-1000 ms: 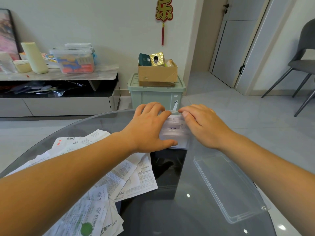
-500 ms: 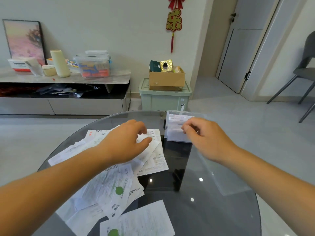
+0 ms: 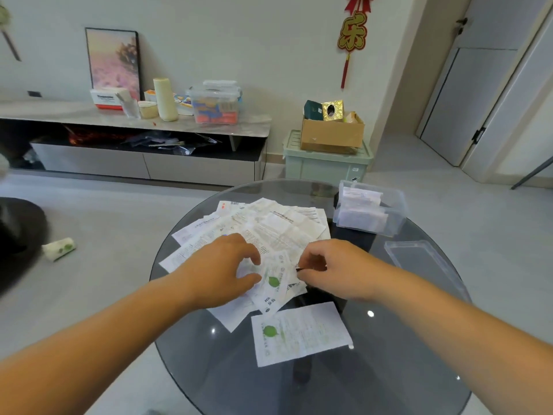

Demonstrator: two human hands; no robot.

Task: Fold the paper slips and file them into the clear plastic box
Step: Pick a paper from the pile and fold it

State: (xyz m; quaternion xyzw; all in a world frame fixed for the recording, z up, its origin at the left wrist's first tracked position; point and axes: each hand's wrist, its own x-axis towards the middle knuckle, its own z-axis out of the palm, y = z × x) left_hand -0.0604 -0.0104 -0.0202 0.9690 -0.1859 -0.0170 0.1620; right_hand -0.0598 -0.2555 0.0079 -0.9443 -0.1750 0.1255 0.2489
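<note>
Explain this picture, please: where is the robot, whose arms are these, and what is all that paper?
There is no robot here: a person wears a camera on the head, so the single view looks forward and down at their own arms. On the round glass table lies a spread pile of paper slips, with a lone slip apart, nearer the person. At the far right stands the clear plastic box, open, with folded slips already inside; its lid lies beside it. The left hand grips a green-marked slip in the pile. The right hand has curled fingers at that slip's edge; whether they pinch it I cannot tell.
</note>
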